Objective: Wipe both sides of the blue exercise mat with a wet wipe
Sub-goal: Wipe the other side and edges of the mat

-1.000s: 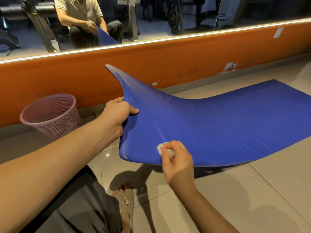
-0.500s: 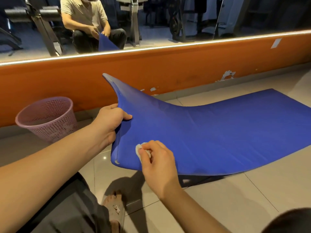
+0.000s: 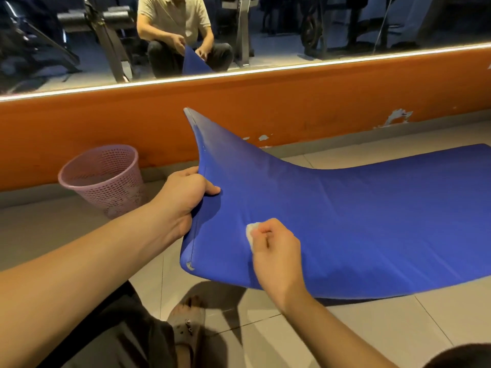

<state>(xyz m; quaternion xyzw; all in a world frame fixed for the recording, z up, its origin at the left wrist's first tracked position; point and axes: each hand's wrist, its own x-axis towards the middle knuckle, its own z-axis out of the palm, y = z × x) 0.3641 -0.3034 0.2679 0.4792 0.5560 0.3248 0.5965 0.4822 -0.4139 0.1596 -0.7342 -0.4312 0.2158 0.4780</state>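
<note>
Left hand (image 3: 186,197) grips mat (image 3: 358,213) edge; right hand (image 3: 276,251) pinches wipe (image 3: 250,232); basket (image 3: 103,179) contents unclear.

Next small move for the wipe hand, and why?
Probably sweep the right hand and wipe rightward along the mat. The wipe sits pressed near the lifted end, which the left hand holds up by its edge, and the long stretch to the right lies ahead.
</note>
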